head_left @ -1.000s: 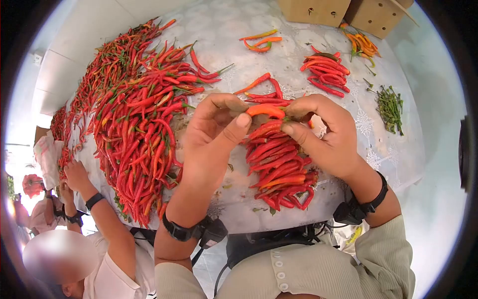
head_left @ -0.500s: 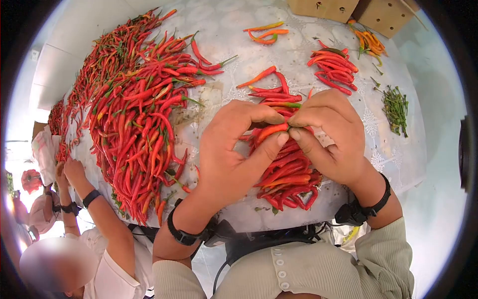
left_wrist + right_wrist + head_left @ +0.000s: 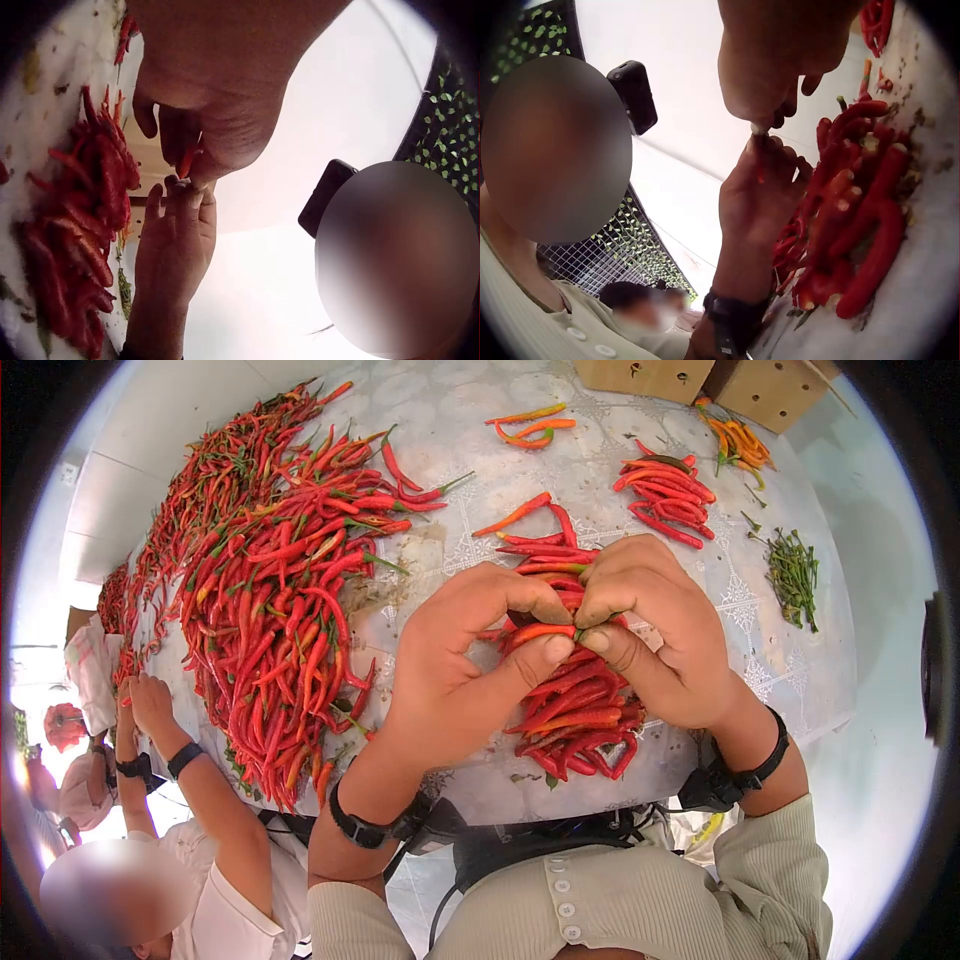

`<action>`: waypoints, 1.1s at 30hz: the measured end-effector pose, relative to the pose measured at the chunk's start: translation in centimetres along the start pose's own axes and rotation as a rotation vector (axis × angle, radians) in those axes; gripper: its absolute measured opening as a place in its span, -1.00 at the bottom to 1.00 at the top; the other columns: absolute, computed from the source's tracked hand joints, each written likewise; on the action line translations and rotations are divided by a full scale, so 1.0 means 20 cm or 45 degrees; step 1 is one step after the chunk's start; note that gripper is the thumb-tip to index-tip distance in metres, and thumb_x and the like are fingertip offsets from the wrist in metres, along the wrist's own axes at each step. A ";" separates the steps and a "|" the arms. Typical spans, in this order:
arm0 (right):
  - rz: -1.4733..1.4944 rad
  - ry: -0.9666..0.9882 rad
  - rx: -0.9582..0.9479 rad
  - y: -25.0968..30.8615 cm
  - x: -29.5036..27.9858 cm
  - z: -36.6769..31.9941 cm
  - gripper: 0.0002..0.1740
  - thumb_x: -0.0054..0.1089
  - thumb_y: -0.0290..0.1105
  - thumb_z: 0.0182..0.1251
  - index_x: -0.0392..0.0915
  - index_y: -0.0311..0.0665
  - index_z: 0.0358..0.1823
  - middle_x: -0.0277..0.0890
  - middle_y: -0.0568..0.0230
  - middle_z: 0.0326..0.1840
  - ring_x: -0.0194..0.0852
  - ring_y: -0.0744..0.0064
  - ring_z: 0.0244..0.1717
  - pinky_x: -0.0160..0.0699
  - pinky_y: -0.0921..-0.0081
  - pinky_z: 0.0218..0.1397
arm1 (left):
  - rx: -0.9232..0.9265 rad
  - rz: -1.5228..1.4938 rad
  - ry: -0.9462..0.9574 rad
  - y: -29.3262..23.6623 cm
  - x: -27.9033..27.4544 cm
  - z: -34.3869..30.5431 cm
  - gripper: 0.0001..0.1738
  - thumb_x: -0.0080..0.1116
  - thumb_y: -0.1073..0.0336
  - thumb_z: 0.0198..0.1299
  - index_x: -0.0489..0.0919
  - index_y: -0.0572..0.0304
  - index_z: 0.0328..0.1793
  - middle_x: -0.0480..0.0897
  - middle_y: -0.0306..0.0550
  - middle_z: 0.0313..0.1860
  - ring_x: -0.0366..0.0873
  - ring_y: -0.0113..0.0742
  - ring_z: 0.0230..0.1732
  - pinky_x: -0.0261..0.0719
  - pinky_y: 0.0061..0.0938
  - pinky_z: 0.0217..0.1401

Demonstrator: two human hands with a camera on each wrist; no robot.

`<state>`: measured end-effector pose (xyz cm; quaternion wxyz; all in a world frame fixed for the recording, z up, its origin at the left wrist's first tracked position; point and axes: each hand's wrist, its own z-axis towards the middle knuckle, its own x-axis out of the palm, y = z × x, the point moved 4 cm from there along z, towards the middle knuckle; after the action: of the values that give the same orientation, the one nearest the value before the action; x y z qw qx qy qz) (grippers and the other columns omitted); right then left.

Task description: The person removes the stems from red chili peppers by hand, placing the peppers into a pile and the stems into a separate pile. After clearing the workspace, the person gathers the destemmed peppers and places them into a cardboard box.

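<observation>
My left hand (image 3: 455, 670) pinches a red chili pepper (image 3: 540, 631) between thumb and fingers, over a neat row of red chilies (image 3: 572, 710) on the table. At the chili's stem end, my right hand (image 3: 665, 635) pinches with thumb and forefinger. The two hands' fingertips meet there, and the stem is mostly hidden by them. In the right wrist view the held chili (image 3: 761, 169) shows its red tip against the left palm. Several chilies in the row (image 3: 885, 225) show pale cut-off ends without stems.
A large heap of stemmed red chilies (image 3: 270, 630) covers the table's left. A smaller red bundle (image 3: 665, 495), orange chilies (image 3: 740, 442) and a pile of green stems (image 3: 795, 575) lie right. Cardboard boxes (image 3: 650, 378) stand behind. Another person's hands (image 3: 150, 710) work at far left.
My hands have come closer together, the left moving right with the chili, and the fingertips now meet at its stem end. The head view has shifted slightly.
</observation>
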<state>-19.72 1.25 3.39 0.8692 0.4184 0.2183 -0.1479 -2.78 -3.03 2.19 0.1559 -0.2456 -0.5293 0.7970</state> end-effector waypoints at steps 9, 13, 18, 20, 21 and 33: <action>0.181 0.085 0.127 -0.03 0.01 -0.01 -0.88 0.21 -0.40 0.24 0.48 -0.24 -0.28 0.43 0.20 -0.31 0.36 0.13 -0.19 0.35 0.29 -0.05 | -0.108 -0.152 0.069 0.03 0.00 0.00 -0.77 0.37 0.34 0.11 0.63 0.24 -0.14 0.61 -0.16 -0.27 0.50 -0.36 -0.19 0.43 -0.47 -0.05; 0.279 0.128 0.225 -0.04 0.01 -0.02 -0.87 0.19 -0.36 0.29 0.50 -0.25 -0.26 0.44 0.22 -0.32 0.40 0.23 -0.20 0.37 0.35 -0.03 | -0.217 -0.396 0.109 0.04 0.01 -0.01 -0.75 0.33 0.33 0.19 0.61 0.28 -0.06 0.62 -0.19 -0.20 0.53 -0.44 -0.14 0.46 -0.53 -0.04; 0.294 -0.286 0.447 -0.14 -0.11 -0.04 -0.79 0.20 -0.32 0.35 0.56 -0.32 -0.16 0.55 0.28 -0.22 0.48 0.42 -0.18 0.44 0.48 0.01 | -0.446 -0.687 -0.044 0.08 0.01 -0.03 -0.76 0.16 0.37 0.32 0.57 0.36 0.03 0.63 -0.13 -0.13 0.55 -0.44 -0.16 0.52 -0.50 -0.03; 0.093 -0.566 0.498 -0.20 -0.22 -0.04 -0.76 0.22 -0.30 0.35 0.58 -0.34 -0.14 0.59 0.27 -0.21 0.52 0.46 -0.18 0.46 0.51 0.01 | -0.481 -0.718 -0.056 0.06 -0.01 -0.02 -0.75 0.10 0.38 0.35 0.56 0.36 0.08 0.64 -0.11 -0.13 0.56 -0.43 -0.16 0.53 -0.51 -0.05; -0.067 -0.706 0.502 -0.23 -0.30 -0.05 -0.75 0.23 -0.29 0.34 0.60 -0.35 -0.13 0.62 0.26 -0.21 0.54 0.47 -0.18 0.47 0.51 0.02 | -0.498 -0.734 -0.062 0.05 -0.02 -0.01 -0.74 0.07 0.38 0.37 0.56 0.36 0.10 0.65 -0.10 -0.14 0.57 -0.43 -0.17 0.53 -0.51 -0.07; -1.638 -0.658 0.614 -0.35 -0.76 -0.19 -0.74 0.22 -0.30 0.24 0.61 -0.20 -0.07 0.61 0.18 -0.03 0.53 0.16 0.06 0.46 0.30 0.11 | -0.454 -0.783 -0.222 0.08 -0.05 0.00 -0.76 0.15 0.46 0.29 0.41 0.23 0.03 0.66 0.06 -0.13 0.64 -0.34 -0.19 0.59 -0.48 -0.15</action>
<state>-36.87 1.13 4.27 0.5180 0.3388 0.1701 -0.7668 -1.93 -4.11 0.82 0.2974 -0.0293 -0.7202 0.6261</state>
